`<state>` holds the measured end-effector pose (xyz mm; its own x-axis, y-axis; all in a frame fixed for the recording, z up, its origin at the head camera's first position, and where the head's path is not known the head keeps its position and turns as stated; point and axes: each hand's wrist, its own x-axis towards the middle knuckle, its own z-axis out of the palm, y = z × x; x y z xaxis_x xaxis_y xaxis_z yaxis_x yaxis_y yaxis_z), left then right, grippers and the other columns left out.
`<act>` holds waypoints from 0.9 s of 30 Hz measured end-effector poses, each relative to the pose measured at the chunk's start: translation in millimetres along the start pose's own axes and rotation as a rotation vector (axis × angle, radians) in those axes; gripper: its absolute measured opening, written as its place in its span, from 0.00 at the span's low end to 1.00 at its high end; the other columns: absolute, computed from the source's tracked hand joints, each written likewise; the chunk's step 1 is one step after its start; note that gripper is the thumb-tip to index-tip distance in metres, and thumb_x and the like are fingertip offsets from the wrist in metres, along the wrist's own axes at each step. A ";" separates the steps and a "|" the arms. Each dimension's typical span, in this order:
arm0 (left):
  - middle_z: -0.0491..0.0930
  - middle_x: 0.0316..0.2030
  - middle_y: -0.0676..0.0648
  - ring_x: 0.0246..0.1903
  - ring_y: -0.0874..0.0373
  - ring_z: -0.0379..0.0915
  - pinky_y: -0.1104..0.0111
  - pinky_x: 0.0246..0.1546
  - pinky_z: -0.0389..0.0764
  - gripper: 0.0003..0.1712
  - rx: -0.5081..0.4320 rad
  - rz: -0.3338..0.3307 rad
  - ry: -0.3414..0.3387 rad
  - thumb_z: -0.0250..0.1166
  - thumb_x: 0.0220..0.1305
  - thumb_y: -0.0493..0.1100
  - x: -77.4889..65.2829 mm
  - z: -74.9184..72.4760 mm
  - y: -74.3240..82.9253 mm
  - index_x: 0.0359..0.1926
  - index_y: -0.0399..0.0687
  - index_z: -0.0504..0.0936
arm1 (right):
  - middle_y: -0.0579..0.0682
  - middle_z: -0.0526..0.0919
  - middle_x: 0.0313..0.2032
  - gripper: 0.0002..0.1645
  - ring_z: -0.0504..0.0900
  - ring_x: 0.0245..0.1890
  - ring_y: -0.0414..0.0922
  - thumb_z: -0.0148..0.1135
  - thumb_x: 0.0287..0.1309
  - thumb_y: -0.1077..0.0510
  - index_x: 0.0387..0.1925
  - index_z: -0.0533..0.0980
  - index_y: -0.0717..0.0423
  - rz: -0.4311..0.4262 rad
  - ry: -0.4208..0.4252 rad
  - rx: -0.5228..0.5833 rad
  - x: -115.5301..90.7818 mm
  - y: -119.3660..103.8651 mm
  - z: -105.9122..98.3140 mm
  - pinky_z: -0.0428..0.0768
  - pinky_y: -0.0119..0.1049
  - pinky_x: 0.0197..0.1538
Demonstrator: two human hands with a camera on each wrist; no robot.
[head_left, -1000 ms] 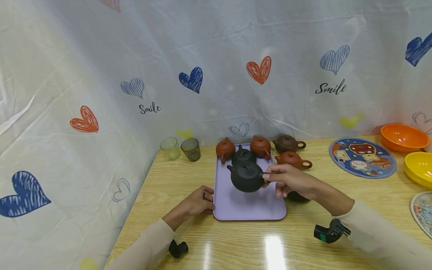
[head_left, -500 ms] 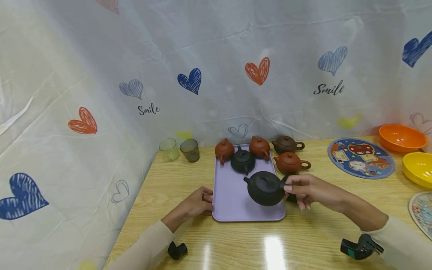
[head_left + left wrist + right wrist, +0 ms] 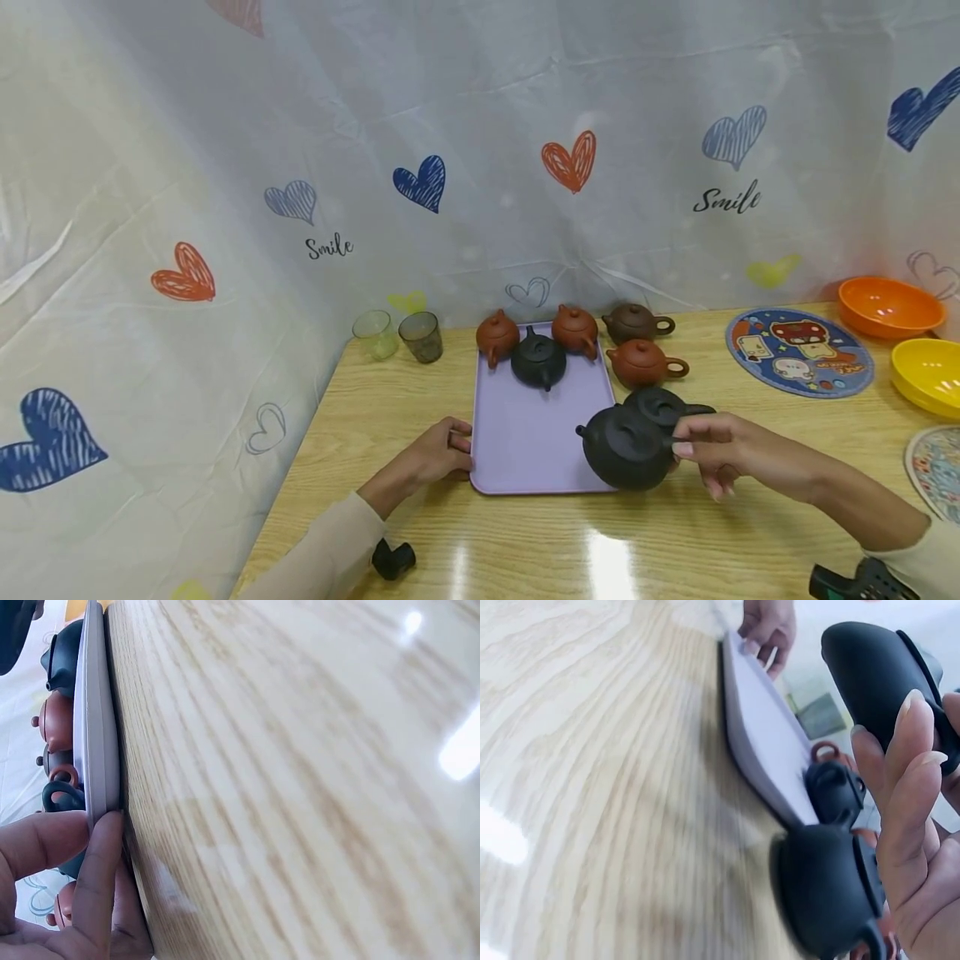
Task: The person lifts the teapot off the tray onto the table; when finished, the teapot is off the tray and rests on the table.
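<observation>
My right hand (image 3: pixel 720 450) pinches the handle of a black teapot (image 3: pixel 626 454) and holds it raised over the right front corner of a lilac tray (image 3: pixel 517 442). In the right wrist view this teapot (image 3: pixel 877 675) is clear of the table. Another black teapot (image 3: pixel 660 406) stands on the table close behind it, partly covered by it. My left hand (image 3: pixel 438 450) grips the tray's left rim; the left wrist view has the fingers (image 3: pixel 49 836) against that edge. At the tray's far end sit a black teapot (image 3: pixel 538 358) and two reddish-brown teapots, left (image 3: pixel 497 333) and right (image 3: pixel 576 329).
Right of the tray stand a dark brown teapot (image 3: pixel 632 322) and a reddish-brown teapot (image 3: pixel 641 362). Two glasses, green (image 3: pixel 375 335) and grey (image 3: pixel 422 337), are at the back left. A blue round mat (image 3: pixel 798 354), an orange bowl (image 3: pixel 888 308) and a yellow bowl (image 3: pixel 930 375) lie right.
My right hand has carried the black teapot from above the tray's middle toward me and to the right, uncovering the black teapot at the far end. The left hand stays at the rim.
</observation>
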<state>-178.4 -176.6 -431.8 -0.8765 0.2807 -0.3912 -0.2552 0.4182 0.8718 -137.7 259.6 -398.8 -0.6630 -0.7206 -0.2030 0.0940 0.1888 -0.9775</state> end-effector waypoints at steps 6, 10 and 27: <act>0.72 0.46 0.37 0.39 0.51 0.77 0.62 0.42 0.87 0.34 0.000 0.002 -0.018 0.66 0.57 0.27 1.9 -0.8 -2.2 0.64 0.30 0.63 | 0.61 0.77 0.25 0.16 0.81 0.25 0.38 0.40 0.78 0.61 0.47 0.68 0.73 -0.016 -0.030 0.027 -8.4 9.6 -5.0 0.84 0.35 0.29; 0.71 0.46 0.37 0.39 0.51 0.77 0.62 0.42 0.87 0.34 0.000 0.000 -0.020 0.66 0.57 0.27 2.8 -1.1 -2.0 0.64 0.30 0.63 | 0.74 0.73 0.27 0.15 0.82 0.26 0.40 0.39 0.78 0.63 0.48 0.71 0.69 -0.034 -0.053 0.032 -14.7 17.2 -8.9 0.84 0.35 0.30; 0.71 0.46 0.37 0.38 0.51 0.77 0.60 0.41 0.87 0.34 0.015 0.000 0.008 0.66 0.56 0.27 2.7 0.5 -2.0 0.64 0.30 0.64 | 0.76 0.70 0.31 0.14 0.84 0.28 0.40 0.39 0.77 0.65 0.47 0.68 0.75 0.006 -0.112 0.059 -29.5 40.5 -25.5 0.84 0.30 0.31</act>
<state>-180.0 -176.3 -434.8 -0.8799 0.2736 -0.3885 -0.2490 0.4309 0.8674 -133.3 305.5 -430.9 -0.5752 -0.7904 -0.2108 0.1432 0.1564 -0.9773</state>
